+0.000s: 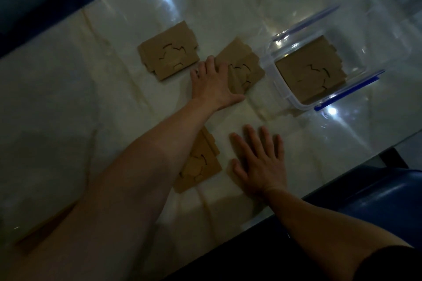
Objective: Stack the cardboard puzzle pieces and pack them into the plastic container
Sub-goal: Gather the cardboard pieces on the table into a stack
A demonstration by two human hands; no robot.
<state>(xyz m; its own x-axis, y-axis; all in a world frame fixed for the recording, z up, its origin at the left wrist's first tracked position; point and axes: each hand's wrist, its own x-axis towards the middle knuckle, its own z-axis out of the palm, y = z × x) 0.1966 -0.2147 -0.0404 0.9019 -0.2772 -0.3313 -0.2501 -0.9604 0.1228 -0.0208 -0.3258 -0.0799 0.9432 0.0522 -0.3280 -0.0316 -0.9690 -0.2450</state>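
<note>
Several brown cardboard puzzle pieces lie on a glossy marble table (91, 102). One piece (167, 56) lies flat at the far left. My left hand (211, 84) grips the near edge of a middle piece (245, 67), which is lifted and tilted beside the container. The clear plastic container (285, 96) with blue clips stands at the right, and one cardboard piece (311, 74) lies flat inside it. My right hand (260, 159) rests flat on the table, fingers spread, holding nothing. A near piece (201, 162) lies partly under my left forearm.
Another cardboard piece (43, 228) shows at the near left, mostly hidden by my left arm. The table's near edge runs diagonally at the lower right, with a dark blue seat (386, 191) just beyond it. The scene is dim with bright reflections.
</note>
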